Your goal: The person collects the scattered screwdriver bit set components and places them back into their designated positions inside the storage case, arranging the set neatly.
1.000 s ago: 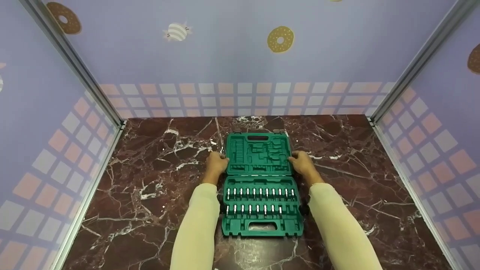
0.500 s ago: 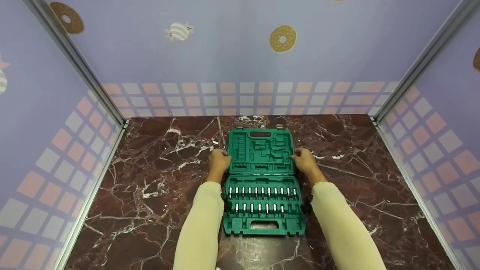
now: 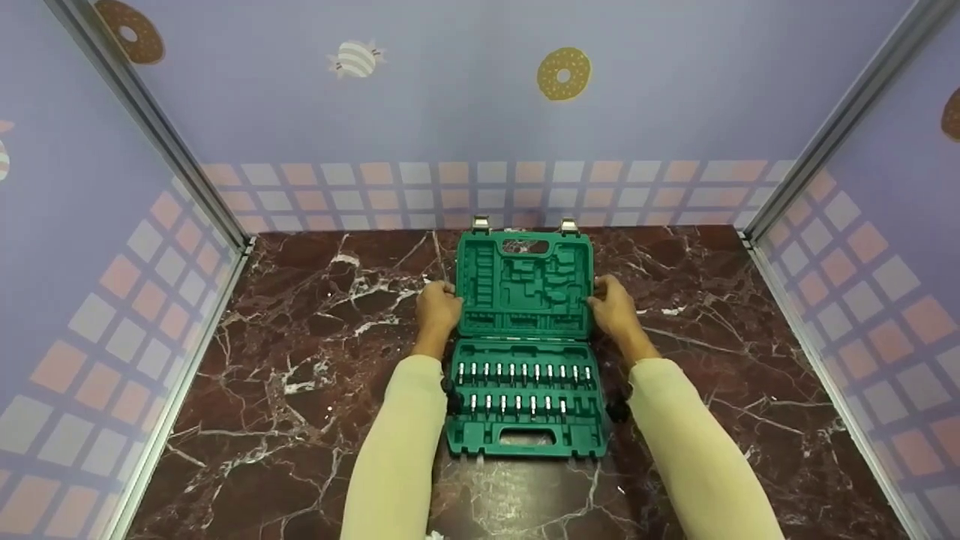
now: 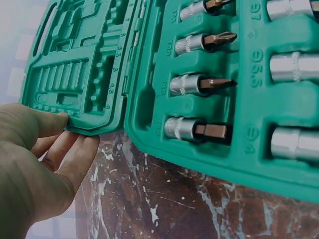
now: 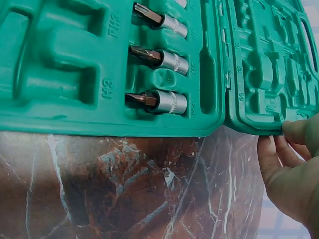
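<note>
A green plastic socket case (image 3: 525, 442) lies open on the marbled table, its lid (image 3: 525, 289) tilted up at the far side. My left hand (image 3: 439, 307) pinches the lid's left edge, thumb on the inner face and fingers behind, as the left wrist view shows. On the opposite edge, my right hand (image 3: 615, 306) grips the lid the same way. Two rows of bit sockets (image 3: 517, 406) sit in the base; in the left wrist view a silver bit socket (image 4: 182, 128) with a flat tip is close up. Two metal latches (image 3: 569, 226) stick up from the lid's top.
Dark red marbled table (image 3: 322, 450) surrounds the case. A purple patterned wall (image 3: 465, 112) rises behind it, with more panels at left and right joined by grey metal posts (image 3: 832, 112).
The lid has risen from lying nearly flat to a steeper tilt, both hands lifting its sides. Its latches now stand above the table's back edge. The base stays on the table.
</note>
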`<move>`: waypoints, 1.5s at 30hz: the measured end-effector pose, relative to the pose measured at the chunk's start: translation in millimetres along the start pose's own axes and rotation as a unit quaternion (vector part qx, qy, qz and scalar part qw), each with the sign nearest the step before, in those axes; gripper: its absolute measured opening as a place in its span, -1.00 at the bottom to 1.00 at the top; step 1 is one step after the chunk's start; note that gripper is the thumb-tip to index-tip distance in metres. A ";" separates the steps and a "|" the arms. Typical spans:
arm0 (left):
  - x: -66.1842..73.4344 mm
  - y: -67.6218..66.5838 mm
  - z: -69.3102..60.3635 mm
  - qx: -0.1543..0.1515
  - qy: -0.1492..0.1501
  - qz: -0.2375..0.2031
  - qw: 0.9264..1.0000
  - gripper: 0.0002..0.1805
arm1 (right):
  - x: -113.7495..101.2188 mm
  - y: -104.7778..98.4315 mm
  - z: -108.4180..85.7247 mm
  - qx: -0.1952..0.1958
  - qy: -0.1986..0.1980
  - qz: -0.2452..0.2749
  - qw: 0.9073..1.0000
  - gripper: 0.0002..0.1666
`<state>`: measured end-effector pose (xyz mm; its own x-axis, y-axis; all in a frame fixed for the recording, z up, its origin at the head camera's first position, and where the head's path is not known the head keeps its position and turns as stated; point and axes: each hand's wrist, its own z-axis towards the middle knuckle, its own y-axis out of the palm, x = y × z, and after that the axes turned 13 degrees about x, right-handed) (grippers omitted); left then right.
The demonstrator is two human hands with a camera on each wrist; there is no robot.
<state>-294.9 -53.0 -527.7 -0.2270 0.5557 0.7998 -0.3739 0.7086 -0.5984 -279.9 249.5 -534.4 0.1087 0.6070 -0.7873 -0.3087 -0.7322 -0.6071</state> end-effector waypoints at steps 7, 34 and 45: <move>5.4 -2.8 0.9 0.010 0.017 -0.016 1.000 -0.83 | -3.7 -3.7 -1.4 0.025 -0.015 0.014 0.999 -0.60; 18.6 -16.5 -1.5 0.052 0.133 -0.114 0.983 -0.82 | -8.7 -23.0 -3.3 0.071 -0.063 0.094 0.991 -0.47; 19.0 -19.0 -1.6 0.060 0.158 -0.148 0.974 -0.79 | -11.5 -24.5 -5.5 0.094 -0.088 0.099 0.987 -0.53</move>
<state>-290.6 -55.2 -501.2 0.1877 0.4540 0.8710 -0.4881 0.8127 -0.3184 -268.4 258.8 -511.0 -0.1320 0.5144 -0.8473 -0.4797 -0.7812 -0.3995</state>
